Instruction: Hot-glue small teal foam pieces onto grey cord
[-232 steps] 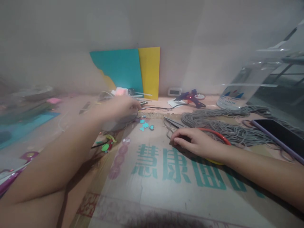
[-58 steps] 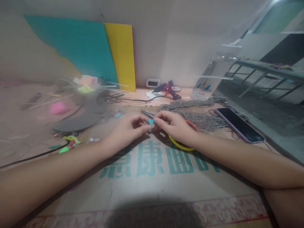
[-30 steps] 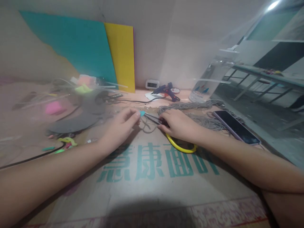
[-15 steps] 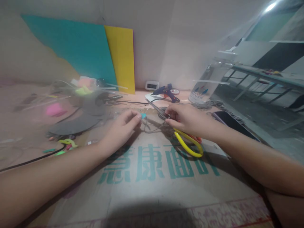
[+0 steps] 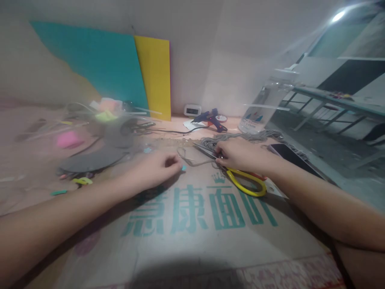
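My left hand rests on the cardboard sheet, fingers curled, pinching a small teal foam piece at its fingertips. My right hand lies to the right, fingers closed over the pivot of the scissors. The scissors lie flat on the cardboard with yellow and orange handles toward me and blades pointing up-left. A loop of grey cord lies between the two hands.
A bundle of grey cord and a phone lie at the right. A glue gun, a small clock and a clear jar stand at the back. Teal and yellow sheets lean on the wall. Blurred craft scraps fill the left.
My right hand, which had lifted the scissors, has lowered them flat onto the cardboard. My left hand has dropped to the sheet, still pinching the teal piece.
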`<state>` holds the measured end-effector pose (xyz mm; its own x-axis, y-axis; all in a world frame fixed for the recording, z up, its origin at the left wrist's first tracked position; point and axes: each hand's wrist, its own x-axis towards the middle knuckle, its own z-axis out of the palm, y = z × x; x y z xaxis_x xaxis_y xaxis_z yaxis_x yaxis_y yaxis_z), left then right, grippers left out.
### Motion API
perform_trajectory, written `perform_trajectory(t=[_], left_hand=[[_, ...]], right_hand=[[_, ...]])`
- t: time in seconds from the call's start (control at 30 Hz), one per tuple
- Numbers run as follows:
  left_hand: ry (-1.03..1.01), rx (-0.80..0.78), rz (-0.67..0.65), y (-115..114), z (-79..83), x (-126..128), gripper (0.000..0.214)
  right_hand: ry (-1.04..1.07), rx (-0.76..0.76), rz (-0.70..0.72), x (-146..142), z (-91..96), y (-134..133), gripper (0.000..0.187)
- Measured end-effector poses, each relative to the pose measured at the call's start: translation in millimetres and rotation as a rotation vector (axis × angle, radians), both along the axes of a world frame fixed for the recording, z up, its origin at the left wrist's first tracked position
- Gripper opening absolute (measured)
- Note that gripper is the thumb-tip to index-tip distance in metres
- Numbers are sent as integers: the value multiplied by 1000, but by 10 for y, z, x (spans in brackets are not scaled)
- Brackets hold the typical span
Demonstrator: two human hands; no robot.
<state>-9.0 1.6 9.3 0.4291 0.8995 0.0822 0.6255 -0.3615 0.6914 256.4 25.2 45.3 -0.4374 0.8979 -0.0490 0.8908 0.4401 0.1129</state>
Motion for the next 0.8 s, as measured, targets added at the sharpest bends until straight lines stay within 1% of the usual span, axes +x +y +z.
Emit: perform_trajectory(t=[0.07,0.13,0.27,0.33,0.4,0.47,0.53,0.6,0.7,0.77,0.8], left_hand=[[111,14,-85,4,12,-26,20],[127,35,-97,-7,8,-23,21],[25,44,-48,-44,-30,38,24],[-18,41,-28,-56,-60,62,26],[-44,46,-23,-62,-93,71,26],[-65,59,-26,-62,-122,69,23],[-82,64,-38,-59,-142,63,21],[-97,58,-47,-55,-149,56,20],[-101,41,-38,-55,-142,49,19],[-104,36,-23,-54,-133,48,18],[-110,35,-18,-51,-129,48,18]], right_hand=[[18,-27,-3,19,-5,18,23],[35,-47,-7,24,8,20,25],[93,-25,10,-9,69,-23,25],[171,5,18,-16,104,-24,23],[260,46,9,12,122,35,21],[327,110,-28,82,105,176,23],[354,180,-114,177,54,390,25],[351,177,-217,264,-14,640,32],[363,174,-256,312,-105,993,52],[381,183,-286,283,-143,1178,58],[390,176,-298,258,-159,1253,56]])
